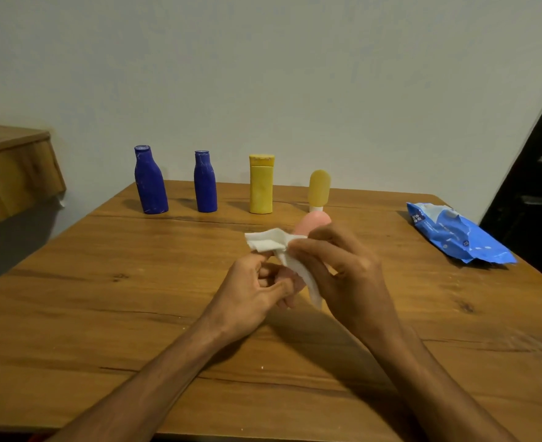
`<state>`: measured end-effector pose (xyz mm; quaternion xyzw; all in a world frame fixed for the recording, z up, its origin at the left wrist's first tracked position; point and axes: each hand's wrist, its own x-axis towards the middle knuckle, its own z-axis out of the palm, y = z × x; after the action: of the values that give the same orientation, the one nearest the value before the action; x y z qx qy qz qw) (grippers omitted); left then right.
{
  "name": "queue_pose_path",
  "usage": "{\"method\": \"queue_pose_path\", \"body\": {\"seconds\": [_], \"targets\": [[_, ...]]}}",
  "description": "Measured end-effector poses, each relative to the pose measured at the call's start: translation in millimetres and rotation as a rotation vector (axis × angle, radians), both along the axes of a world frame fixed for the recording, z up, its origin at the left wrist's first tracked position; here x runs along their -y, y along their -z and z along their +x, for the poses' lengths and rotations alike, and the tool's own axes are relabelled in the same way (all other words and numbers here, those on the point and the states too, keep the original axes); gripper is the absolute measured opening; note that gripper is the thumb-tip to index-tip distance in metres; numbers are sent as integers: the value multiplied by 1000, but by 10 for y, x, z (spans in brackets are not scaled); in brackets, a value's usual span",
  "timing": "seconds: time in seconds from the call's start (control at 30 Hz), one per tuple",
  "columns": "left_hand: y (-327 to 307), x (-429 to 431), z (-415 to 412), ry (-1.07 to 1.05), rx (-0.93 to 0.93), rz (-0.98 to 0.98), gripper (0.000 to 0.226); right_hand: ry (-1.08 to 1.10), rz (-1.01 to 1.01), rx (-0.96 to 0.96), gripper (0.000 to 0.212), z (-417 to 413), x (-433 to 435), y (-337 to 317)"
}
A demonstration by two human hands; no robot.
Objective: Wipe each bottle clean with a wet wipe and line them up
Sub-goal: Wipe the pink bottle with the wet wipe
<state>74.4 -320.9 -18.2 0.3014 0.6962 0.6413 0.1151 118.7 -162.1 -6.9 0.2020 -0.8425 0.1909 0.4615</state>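
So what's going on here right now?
A person is wiping a pink bottle with a wet wipe: the left hand grips the bottle, the right hand holds the wipe on it. Two blue bottles and two yellow bottles stand in a row at the table's back; the wipe pack lies at right.

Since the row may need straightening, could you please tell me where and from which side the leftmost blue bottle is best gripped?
Probably round the broad lower body of the leftmost blue bottle, coming from the front. It stands upright, tapering to a narrow capped neck, with the wall behind; the second blue bottle stands apart on its right, so there is room either side.
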Motion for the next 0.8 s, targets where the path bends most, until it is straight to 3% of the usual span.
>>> {"method": "queue_pose_path", "body": {"seconds": [0.17, 0.43, 0.63, 0.8], "targets": [[-3, -21, 8, -1, 0, 8, 24, 65, -52, -33, 28, -31, -33, 15], [-31, -18, 12, -20, -2, 69, 12, -84, -51, 91, 23, -44, -65, 21], [-67, 1, -2, 152, 193, 155, 49, 8, -296, -23, 20, -46, -145, -36], [-53, 0, 6, 191, 221, 127, 50, 56, -443, -69, 17, -44, -164, -88]]}}
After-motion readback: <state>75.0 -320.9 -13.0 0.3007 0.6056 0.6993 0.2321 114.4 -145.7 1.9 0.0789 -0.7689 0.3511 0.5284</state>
